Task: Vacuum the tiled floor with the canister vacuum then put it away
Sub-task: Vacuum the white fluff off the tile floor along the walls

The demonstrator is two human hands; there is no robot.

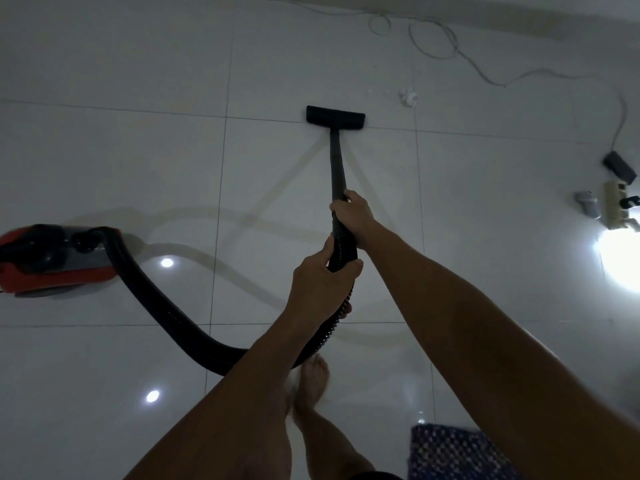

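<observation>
On the glossy white tiled floor [138, 150], a wide black floor nozzle [335, 116] lies flat across a grout line, well ahead of the person. From it a straight black vacuum wand [336, 168] slants back toward the camera. The right hand [353, 216] grips the wand partway up, fingers wrapped around the tube. The left hand [320, 289] holds the ribbed black cuff just below it, where the wand joins the thick black corrugated hose [162, 299], thumb and fingers curled round it. The hose drops behind the left forearm, sweeps in a loop across the floor and climbs to the red and grey canister vacuum body [55, 261], which sits at the left edge of the view, well apart from the nozzle. A bare foot [313, 379] stands on the tile below the hands.

Near the nozzle, just beyond it to the right, lies a small white scrap [408, 97]. A thin pale cable [433, 39] coils along the base of the far wall and trails to the right, where a cream power strip [618, 211] and a black adapter block [620, 167] rest beside a bright glare. A dark blue patterned mat [457, 452] shows at the lower right.
</observation>
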